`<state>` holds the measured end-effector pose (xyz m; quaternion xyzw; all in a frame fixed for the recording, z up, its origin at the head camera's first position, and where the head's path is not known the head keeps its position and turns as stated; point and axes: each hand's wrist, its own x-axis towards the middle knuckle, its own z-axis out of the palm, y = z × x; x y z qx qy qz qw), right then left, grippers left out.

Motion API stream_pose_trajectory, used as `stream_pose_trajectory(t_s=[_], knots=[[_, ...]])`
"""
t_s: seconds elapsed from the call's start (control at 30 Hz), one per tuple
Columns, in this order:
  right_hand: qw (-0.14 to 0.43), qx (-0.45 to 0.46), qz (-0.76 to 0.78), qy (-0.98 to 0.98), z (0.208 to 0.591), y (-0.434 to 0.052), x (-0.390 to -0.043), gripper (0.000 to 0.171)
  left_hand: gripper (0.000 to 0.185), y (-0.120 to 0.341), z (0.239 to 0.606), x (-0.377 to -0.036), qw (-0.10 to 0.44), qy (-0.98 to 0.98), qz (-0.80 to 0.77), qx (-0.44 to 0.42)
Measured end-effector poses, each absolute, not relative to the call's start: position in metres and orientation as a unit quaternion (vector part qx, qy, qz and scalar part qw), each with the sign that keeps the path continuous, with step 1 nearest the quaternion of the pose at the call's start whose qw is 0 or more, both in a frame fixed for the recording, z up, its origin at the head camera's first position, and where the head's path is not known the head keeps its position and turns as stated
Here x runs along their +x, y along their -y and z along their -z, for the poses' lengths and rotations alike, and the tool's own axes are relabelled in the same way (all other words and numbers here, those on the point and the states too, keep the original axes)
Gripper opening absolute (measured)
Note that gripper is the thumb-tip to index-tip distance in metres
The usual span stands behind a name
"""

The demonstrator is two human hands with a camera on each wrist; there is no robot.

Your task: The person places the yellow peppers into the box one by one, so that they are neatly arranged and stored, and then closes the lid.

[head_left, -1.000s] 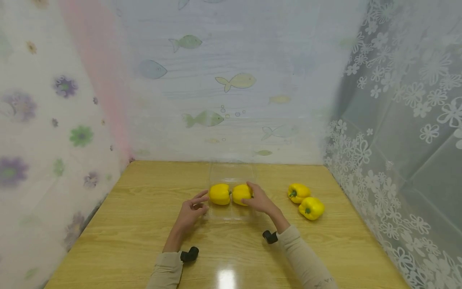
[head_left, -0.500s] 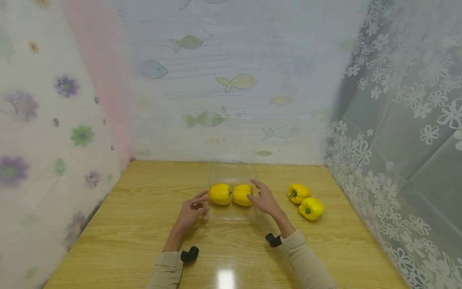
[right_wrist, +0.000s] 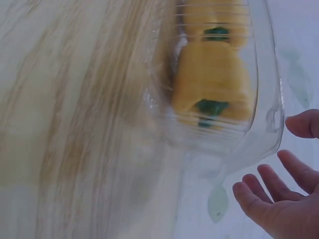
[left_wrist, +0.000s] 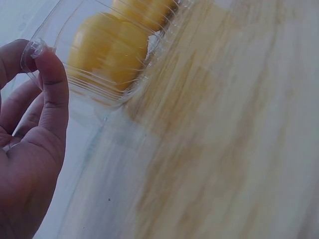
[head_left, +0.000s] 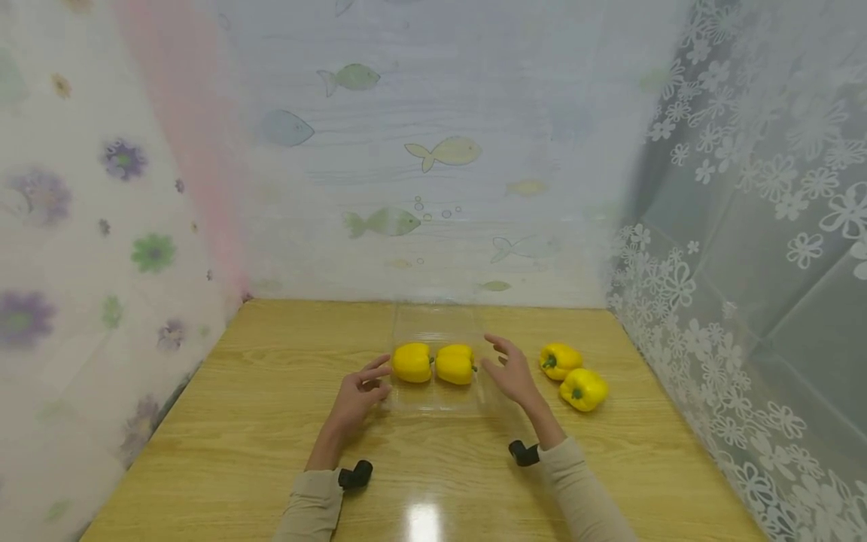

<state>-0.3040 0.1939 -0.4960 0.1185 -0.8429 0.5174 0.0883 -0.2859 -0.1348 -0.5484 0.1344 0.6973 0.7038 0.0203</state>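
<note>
Two yellow bell peppers, a left one point(head_left: 412, 363) and a right one point(head_left: 455, 364), lie side by side in a clear plastic clamshell container point(left_wrist: 110, 99). Its transparent lid point(head_left: 436, 322) lies folded back towards the wall. At the container's left edge my left hand point(head_left: 357, 403) pinches the rim between thumb and finger, as the left wrist view shows. My right hand point(head_left: 516, 378) is just beyond the right edge, holding nothing, its fingers spread and relaxed. In the right wrist view the thumb point(right_wrist: 304, 123) is close to the container's corner.
Two more yellow bell peppers, a rear one point(head_left: 561, 362) and a front one point(head_left: 584, 390), rest on the wooden table point(head_left: 284, 354) to the right of my right hand. Patterned curtains point(head_left: 433, 181) enclose the table at the back and on both sides.
My right hand has let go of the right pepper in the container and moved away to the right. My left hand has stayed at the container's left edge.
</note>
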Motion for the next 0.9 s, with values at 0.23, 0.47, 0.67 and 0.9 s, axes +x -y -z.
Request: stream_pose_trajectory(t_s=[0.23, 0.47, 0.67, 0.9], knots=[[0.061, 0.096, -0.538, 0.836, 0.499, -0.204, -0.301, 0.043, 0.036, 0.134, 0.545, -0.284, 0.022, -0.699, -0.703, 0.127], [0.022, 0.091, -0.553, 0.828, 0.483, -0.21, -0.284, 0.044, 0.036, 0.134, 0.545, -0.285, 0.028, -0.695, -0.709, 0.115], [0.028, 0.1, -0.531, 0.841, 0.495, -0.227, -0.283, 0.044, 0.038, 0.134, 0.546, -0.285, 0.031, -0.689, -0.712, 0.127], [0.036, 0.082, -0.527, 0.845, 0.508, -0.252, -0.28, 0.044, 0.038, 0.135, 0.548, -0.286, 0.027, -0.689, -0.712, 0.134]])
